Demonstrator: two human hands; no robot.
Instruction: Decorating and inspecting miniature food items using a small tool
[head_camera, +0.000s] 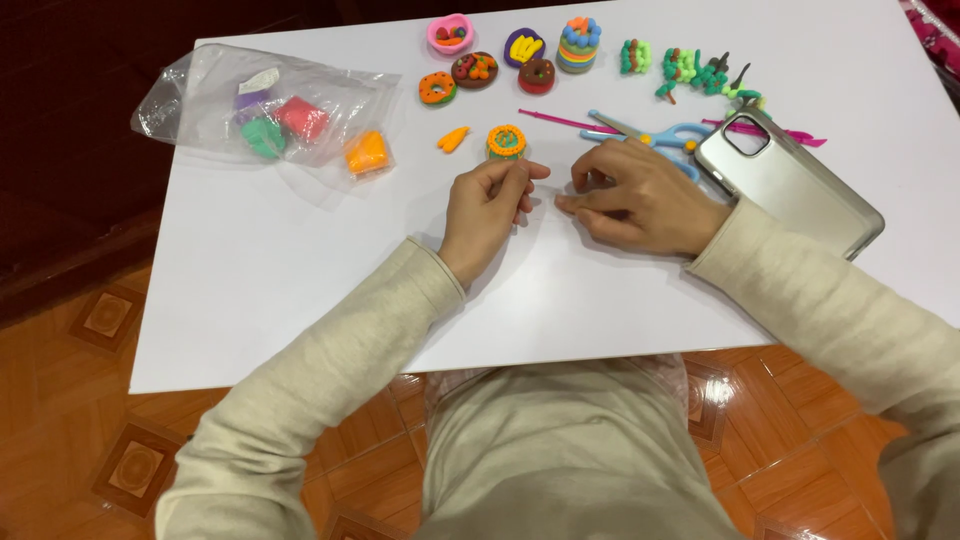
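You work at a white sheet (300, 270) over orange floor tiles (60, 400). Your left hand (487, 205) is curled, fingertips pinched just at six o'clock of the small round clay piece (506, 141). Your right hand (635, 195) rests curled on the sheet; whether it grips anything, I cannot tell.

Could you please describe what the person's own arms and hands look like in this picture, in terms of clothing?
Both arms wear long, loose sleeves of plain cream-coloured knit fabric, ending at the wrists. The left hand and right hand are bare: no gloves, rings, watch or bracelet are visible. The sleeves show no markings or patterns.
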